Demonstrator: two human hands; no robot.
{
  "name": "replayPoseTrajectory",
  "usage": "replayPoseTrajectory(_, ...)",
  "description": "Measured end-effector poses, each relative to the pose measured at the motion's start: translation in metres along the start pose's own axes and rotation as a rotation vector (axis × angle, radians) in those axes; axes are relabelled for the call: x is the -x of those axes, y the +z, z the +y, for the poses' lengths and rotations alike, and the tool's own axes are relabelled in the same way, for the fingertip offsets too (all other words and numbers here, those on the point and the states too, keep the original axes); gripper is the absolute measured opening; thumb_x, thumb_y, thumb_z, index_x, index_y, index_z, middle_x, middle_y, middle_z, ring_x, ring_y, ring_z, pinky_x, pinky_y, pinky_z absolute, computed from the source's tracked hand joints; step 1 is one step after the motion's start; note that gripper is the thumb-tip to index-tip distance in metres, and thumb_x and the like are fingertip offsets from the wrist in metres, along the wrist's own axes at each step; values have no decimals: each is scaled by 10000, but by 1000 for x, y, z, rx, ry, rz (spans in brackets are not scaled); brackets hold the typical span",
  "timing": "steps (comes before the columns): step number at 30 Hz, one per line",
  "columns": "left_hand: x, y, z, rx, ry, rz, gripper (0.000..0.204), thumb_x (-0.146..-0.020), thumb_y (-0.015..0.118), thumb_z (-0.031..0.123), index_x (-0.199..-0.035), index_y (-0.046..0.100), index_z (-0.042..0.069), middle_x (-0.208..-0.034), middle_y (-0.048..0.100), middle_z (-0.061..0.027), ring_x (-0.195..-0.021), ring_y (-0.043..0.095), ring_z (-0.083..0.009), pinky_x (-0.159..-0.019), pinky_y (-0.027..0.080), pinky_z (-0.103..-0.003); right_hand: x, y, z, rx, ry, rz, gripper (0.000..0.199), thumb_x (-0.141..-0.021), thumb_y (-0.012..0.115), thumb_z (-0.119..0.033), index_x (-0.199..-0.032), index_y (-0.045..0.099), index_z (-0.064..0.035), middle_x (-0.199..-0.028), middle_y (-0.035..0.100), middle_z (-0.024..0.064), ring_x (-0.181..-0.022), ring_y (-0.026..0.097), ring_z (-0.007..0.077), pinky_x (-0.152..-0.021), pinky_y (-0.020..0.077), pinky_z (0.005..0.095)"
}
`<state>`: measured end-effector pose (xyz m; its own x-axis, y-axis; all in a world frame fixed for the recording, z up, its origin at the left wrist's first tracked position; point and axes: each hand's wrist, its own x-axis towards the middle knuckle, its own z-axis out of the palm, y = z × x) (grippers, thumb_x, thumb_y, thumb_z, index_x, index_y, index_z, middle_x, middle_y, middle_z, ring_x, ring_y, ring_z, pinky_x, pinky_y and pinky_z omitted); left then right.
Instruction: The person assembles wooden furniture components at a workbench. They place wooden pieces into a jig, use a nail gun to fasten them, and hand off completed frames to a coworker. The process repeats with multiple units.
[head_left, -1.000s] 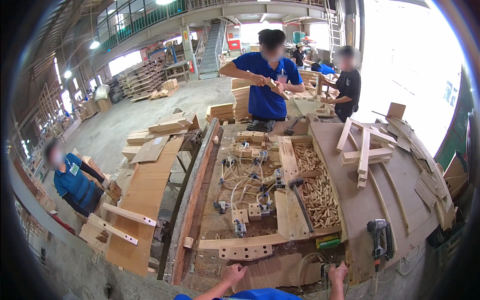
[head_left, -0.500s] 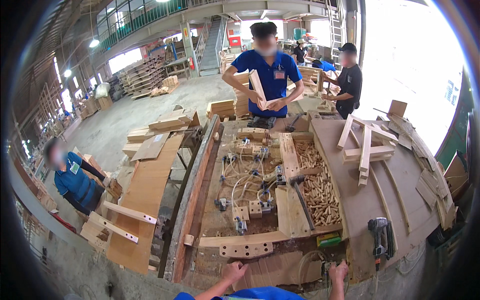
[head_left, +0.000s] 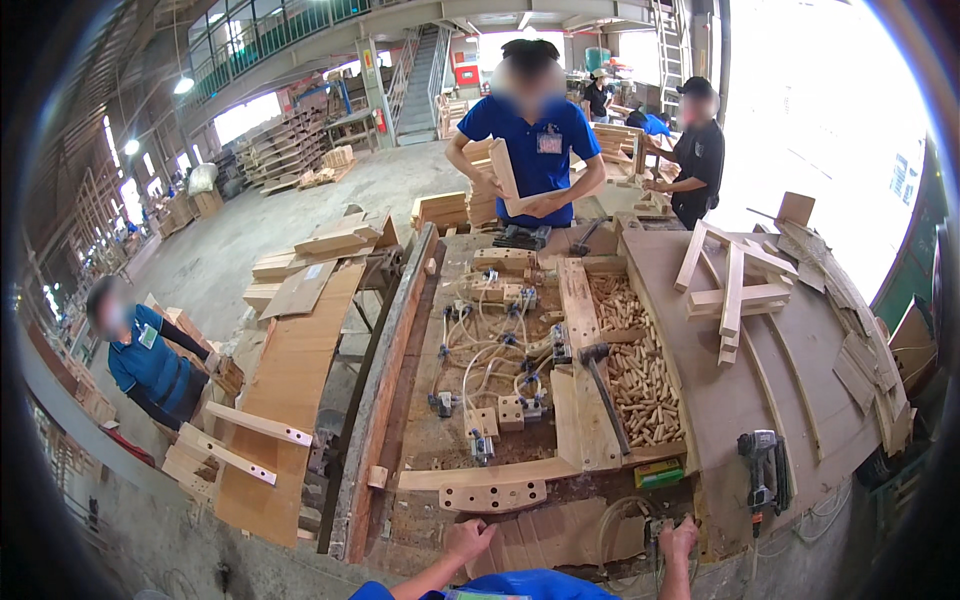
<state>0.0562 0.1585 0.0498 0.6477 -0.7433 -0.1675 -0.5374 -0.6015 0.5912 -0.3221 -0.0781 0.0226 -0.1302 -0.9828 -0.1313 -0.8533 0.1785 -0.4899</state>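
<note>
My left hand rests at the bench's near edge with curled fingers. It lies beside a brown cardboard sheet, just below a curved wooden piece with several dark holes. My right hand is closed at the near right corner, right beside a small air valve with hoses. What either hand holds, if anything, is hidden. Ahead of them lies a wooden jig frame containing air clamps and clear tubes. A hammer lies along its right rail.
Wooden dowels fill a bin right of the jig. A nail gun and joined wooden frames lie on the right tabletop. Across the bench a co-worker in blue holds an L-shaped wooden piece. Another person stands at the left.
The co-worker across the bench has lowered their head and shifted the L-shaped wooden piece slightly left and closer to the body. My hands stay nearly in place.
</note>
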Motion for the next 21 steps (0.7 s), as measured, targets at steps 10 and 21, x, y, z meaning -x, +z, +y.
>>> replayPoseTrajectory(10,4,-5,-5,0,-47,-37,437,-911,722,546,-885,811,118,-788,761,-178,-767,762,-384,-717,605,-511,2,3,-6,-63,-21,-62,689,-837,801,-169,-1412,550,115,-1393,582,377,-1337,547,515,-1138,456,516)
replayPoseTrajectory(21,-1,2,-20,14,-71,-111,504,-939,662,591,-1012,822,119,-886,782,-173,-856,765,-394,-764,602,-505,-7,10,2,-115,-37,-74,573,-846,802,-184,-1319,621,84,-1259,686,318,-1224,640,485,-1074,515,516)
